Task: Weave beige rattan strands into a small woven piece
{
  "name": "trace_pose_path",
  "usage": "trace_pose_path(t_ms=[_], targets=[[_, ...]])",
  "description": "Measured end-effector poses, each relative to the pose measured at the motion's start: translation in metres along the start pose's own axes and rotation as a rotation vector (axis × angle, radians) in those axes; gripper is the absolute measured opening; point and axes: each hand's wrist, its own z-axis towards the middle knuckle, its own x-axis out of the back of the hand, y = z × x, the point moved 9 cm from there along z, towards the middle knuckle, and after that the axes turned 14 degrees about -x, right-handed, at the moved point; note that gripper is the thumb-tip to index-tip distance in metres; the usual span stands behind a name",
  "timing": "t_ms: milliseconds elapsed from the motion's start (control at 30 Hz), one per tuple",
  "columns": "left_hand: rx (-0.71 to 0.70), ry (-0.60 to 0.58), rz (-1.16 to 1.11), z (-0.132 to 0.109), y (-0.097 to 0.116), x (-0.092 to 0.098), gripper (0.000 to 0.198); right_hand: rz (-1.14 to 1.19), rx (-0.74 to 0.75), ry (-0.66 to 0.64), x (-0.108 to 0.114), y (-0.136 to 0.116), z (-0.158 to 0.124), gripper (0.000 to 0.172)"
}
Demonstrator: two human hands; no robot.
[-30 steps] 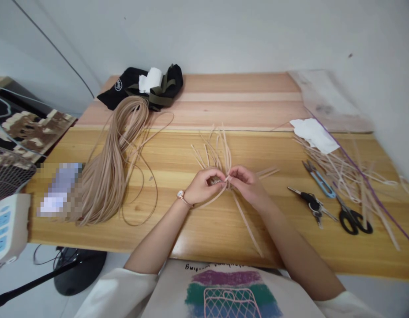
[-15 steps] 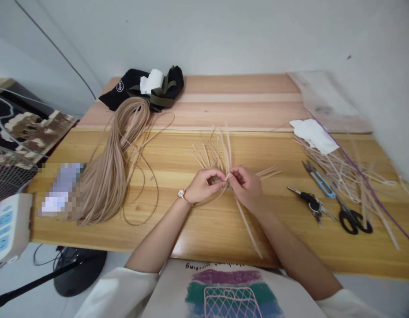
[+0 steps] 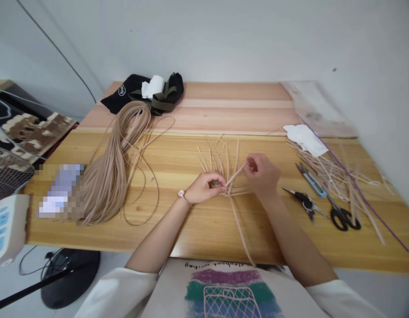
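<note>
Head view. The woven piece point(image 3: 228, 192) is the reference for all positions. It is over the table point(image 3: 204, 234), in front of the torso; contact with the table top cannot be determined. The left hand point(image 3: 206, 187) is at the left side of the woven piece, thumb and forefinger pinched on its edge, remaining fingers curled. The right hand point(image 3: 263, 176) is apart from the woven piece, to its right, and blurred; its thumb and forefinger are closed on a pulled strip point(image 3: 236, 175), which slants straight up from the woven piece.

Change from half a second earlier: the fingertips of both hands then met at the woven piece; the right hand has since moved away to the right, and the left hand has kept its position. The upright strips point(image 3: 227, 157) beyond the woven piece are spread wider. Left of the woven piece, well apart: strip bundle point(image 3: 113, 181), unmoved. Right of the woven piece, beyond the right hand: keys point(image 3: 305, 201), blue snips point(image 3: 313, 181) and scissors point(image 3: 345, 219)
</note>
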Motion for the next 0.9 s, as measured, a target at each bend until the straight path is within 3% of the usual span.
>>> trace_pose_path(t_ms=[167, 200, 300, 367, 433, 500, 567, 667, 767, 900], targets=[[0.022, 0.053, -0.007, 0.000, -0.003, 0.003, 0.013, 0.018, -0.296, 0.114, 0.041, 0.043, 0.035, 0.015], [0.029, 0.061, -0.009, 0.000, -0.004, 0.003, 0.013, 0.059, -0.308, 0.141, 0.051, 0.046, 0.039, 0.020], [0.011, 0.093, -0.012, 0.001, -0.002, 0.006, 0.012, 0.169, -0.332, 0.049, 0.059, 0.043, 0.044, 0.045], [-0.014, 0.117, -0.021, 0.001, 0.000, 0.008, 0.012, 0.154, -0.353, -0.145, 0.045, 0.034, 0.036, 0.035], [-0.025, 0.131, -0.029, 0.002, 0.002, 0.009, 0.013, 0.164, -0.361, -0.475, 0.015, 0.019, 0.014, 0.009], [-0.028, 0.142, -0.020, 0.002, 0.003, 0.010, 0.013, 0.278, -0.405, -0.787, -0.013, 0.004, -0.015, 0.013], [-0.038, 0.154, -0.005, 0.002, 0.003, 0.012, 0.013, 0.400, -0.482, -0.987, -0.032, -0.007, -0.039, 0.016], [-0.065, 0.170, 0.008, 0.002, 0.004, 0.014, 0.015, 0.532, -0.637, -1.050, -0.048, -0.008, -0.053, 0.015], [-0.077, 0.174, 0.016, 0.002, 0.003, 0.016, 0.011, 0.674, -0.783, -0.974, -0.058, -0.001, -0.054, 0.019], [-0.060, 0.147, 0.000, 0.001, 0.001, 0.016, 0.012, 0.818, -0.864, -0.911, -0.069, 0.005, -0.060, 0.022]])
